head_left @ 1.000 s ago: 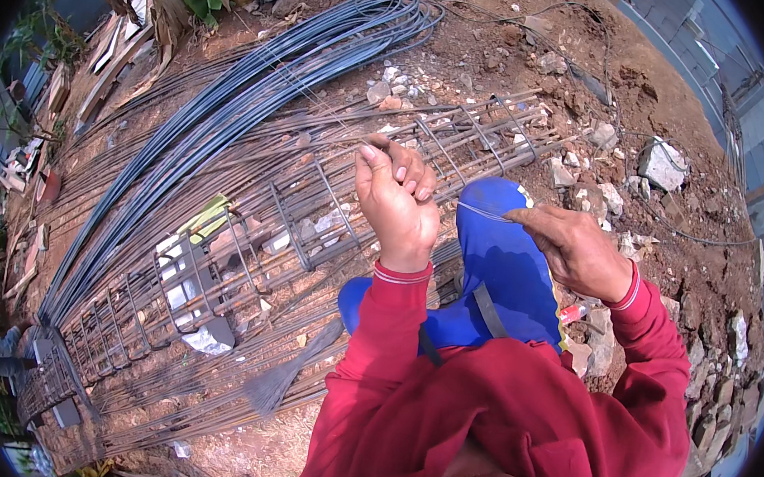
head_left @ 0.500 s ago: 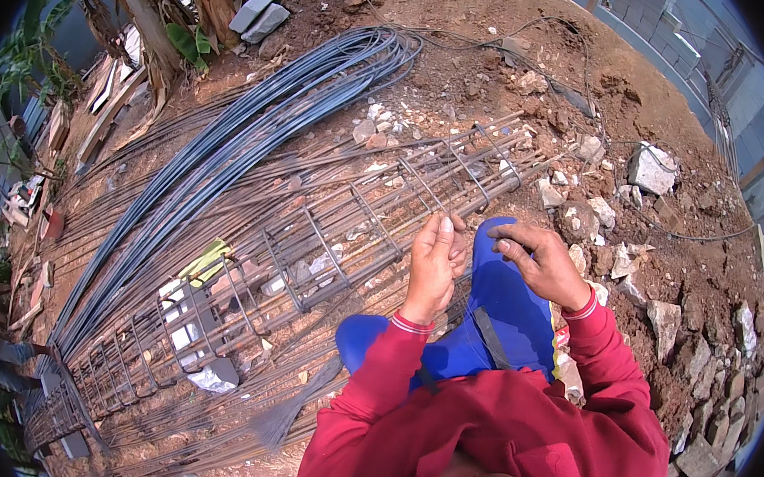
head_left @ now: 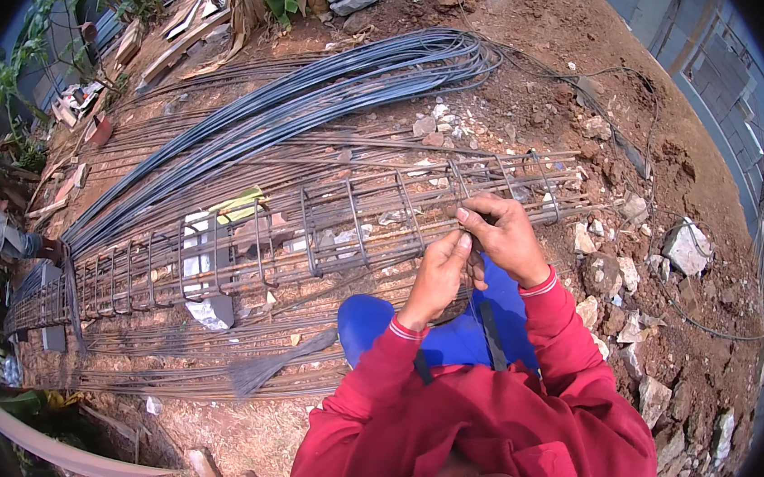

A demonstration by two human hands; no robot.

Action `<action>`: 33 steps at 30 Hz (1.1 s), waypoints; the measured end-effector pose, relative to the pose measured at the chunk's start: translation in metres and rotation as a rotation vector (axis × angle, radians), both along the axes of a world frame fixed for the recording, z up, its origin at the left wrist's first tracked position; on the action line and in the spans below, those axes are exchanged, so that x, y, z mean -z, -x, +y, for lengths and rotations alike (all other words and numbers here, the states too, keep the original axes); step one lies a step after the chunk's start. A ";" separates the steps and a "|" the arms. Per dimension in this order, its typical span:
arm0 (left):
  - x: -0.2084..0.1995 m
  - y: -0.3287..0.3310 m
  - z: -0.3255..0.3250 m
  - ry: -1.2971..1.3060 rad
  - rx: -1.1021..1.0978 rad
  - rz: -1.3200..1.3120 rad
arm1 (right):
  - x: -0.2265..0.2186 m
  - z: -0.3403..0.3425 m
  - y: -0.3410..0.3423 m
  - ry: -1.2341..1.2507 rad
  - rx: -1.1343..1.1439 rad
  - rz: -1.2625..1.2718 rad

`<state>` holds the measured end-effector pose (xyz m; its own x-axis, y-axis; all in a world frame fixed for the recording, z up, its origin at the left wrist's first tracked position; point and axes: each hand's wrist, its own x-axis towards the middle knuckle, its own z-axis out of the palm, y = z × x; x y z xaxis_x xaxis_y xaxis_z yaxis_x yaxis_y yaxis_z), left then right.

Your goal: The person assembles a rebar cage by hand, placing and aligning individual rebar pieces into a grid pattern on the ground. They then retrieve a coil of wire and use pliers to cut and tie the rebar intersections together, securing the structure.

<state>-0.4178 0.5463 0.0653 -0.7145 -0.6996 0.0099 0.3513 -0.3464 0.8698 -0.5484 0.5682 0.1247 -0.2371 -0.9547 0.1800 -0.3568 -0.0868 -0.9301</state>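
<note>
A long cage of steel rebar with square stirrups runs from the lower left to the upper right. Over the near side of its right end, my left hand and my right hand meet, right above left. Both are closed, thumbs pressed against fingers. Whatever they pinch is too thin or hidden to make out. Beneath them is my bent knee in blue trousers. A fanned bundle of thin tie wires lies left of my knee, on loose straight bars.
Beyond the cage curves a bundle of bluish bent bars. Grey blocks and a yellow-green piece lie by the cage. Stones cover the right side. Another person is at the far left, near the cage's end.
My hands were apart and have come together, the right moving left over the left hand. The view has shifted left, so the cage and bars appear farther right.
</note>
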 end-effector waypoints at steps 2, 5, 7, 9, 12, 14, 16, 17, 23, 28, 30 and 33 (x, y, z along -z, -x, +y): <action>-0.002 -0.004 0.000 0.043 0.052 -0.001 | 0.001 -0.001 0.005 -0.031 -0.052 -0.022; -0.013 -0.022 -0.010 0.267 -0.037 -0.316 | -0.001 0.003 0.011 0.046 -0.122 0.065; -0.023 -0.029 -0.017 0.261 -0.295 -0.228 | -0.001 0.008 0.012 0.064 -0.171 0.084; -0.034 -0.030 -0.025 0.262 -0.498 -0.116 | 0.001 0.014 0.010 0.034 -0.238 0.058; -0.045 -0.024 -0.029 0.354 -0.499 -0.113 | 0.010 0.019 0.006 -0.003 -0.294 -0.003; -0.047 -0.018 -0.024 0.342 -0.497 -0.145 | 0.016 0.020 0.005 0.061 -0.307 -0.050; -0.045 -0.012 -0.019 0.330 -0.516 -0.149 | 0.022 0.023 0.008 0.039 -0.321 -0.090; -0.043 -0.010 -0.017 0.324 -0.509 -0.164 | 0.025 0.025 0.009 -0.002 -0.332 -0.089; -0.036 -0.008 -0.011 0.309 -0.454 -0.212 | 0.038 0.036 0.012 0.114 -0.284 -0.044; -0.022 -0.001 -0.009 0.122 -0.379 -0.064 | 0.043 0.036 0.008 -0.277 -0.300 -0.458; -0.012 0.004 -0.014 0.000 -0.395 0.111 | 0.045 0.040 0.002 -0.057 -0.258 -0.252; 0.002 0.000 -0.041 -0.253 -0.544 0.466 | 0.051 0.055 -0.008 0.010 -0.233 0.201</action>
<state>-0.4176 0.5050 0.0633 -0.2292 -0.9732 0.0184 0.8414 -0.1885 0.5064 -0.5406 0.6231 0.0742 0.0288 -0.9771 0.2107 -0.5029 -0.1963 -0.8417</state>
